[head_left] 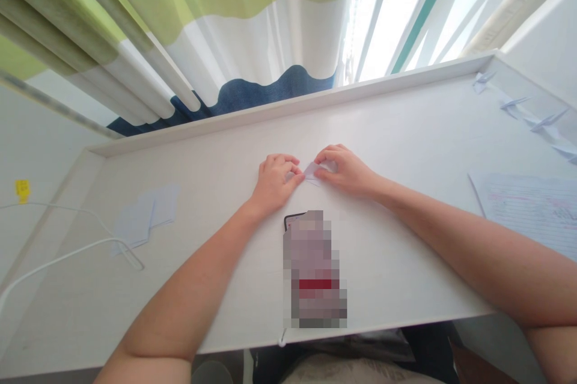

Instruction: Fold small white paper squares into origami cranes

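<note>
A small piece of folded white paper [311, 172] lies on the white desk between my two hands. My left hand [278, 178] rests on the desktop, its thumb and fingertips closed at the paper's left corner. From the other side, my right hand [345, 170] pinches the paper between thumb and curled fingers, which cover part of it. Just nearer to me lies a phone [294, 222], mostly blurred out by large pixels.
Loose white paper sheets [146, 216] lie at the left beside a white cable [90, 247] with a yellow tag [22, 190]. Several folded paper pieces [545, 122] line the far right, above a written-on sheet [532, 207]. A raised ledge [293, 101] edges the desk's back, before the curtain [252, 29].
</note>
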`<control>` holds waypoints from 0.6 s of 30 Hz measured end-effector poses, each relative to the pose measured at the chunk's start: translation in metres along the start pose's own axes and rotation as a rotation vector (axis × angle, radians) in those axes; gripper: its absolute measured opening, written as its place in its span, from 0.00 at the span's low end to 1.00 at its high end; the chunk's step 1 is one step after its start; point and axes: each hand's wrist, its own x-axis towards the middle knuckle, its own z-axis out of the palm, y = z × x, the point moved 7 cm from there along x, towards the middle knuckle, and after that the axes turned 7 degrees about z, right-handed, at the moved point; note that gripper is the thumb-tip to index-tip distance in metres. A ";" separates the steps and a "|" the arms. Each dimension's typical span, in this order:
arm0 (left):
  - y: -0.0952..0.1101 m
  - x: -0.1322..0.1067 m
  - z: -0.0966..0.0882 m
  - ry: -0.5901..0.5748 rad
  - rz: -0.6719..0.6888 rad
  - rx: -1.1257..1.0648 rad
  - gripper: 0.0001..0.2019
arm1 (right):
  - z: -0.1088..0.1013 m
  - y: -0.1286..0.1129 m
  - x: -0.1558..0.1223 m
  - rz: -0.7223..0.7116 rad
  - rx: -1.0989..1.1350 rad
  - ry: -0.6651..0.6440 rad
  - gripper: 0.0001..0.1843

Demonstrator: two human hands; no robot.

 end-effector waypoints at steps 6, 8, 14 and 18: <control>-0.003 0.002 0.000 0.037 -0.010 -0.043 0.06 | 0.002 0.002 0.001 -0.025 -0.016 -0.005 0.04; -0.004 0.002 0.000 0.047 -0.028 -0.058 0.04 | 0.002 0.001 0.001 -0.026 -0.010 -0.006 0.03; -0.001 0.000 -0.005 0.121 0.013 -0.055 0.05 | -0.002 0.001 -0.001 0.006 0.030 0.037 0.14; 0.000 -0.002 -0.004 0.118 0.052 -0.030 0.04 | -0.002 -0.004 -0.005 -0.058 -0.024 0.027 0.03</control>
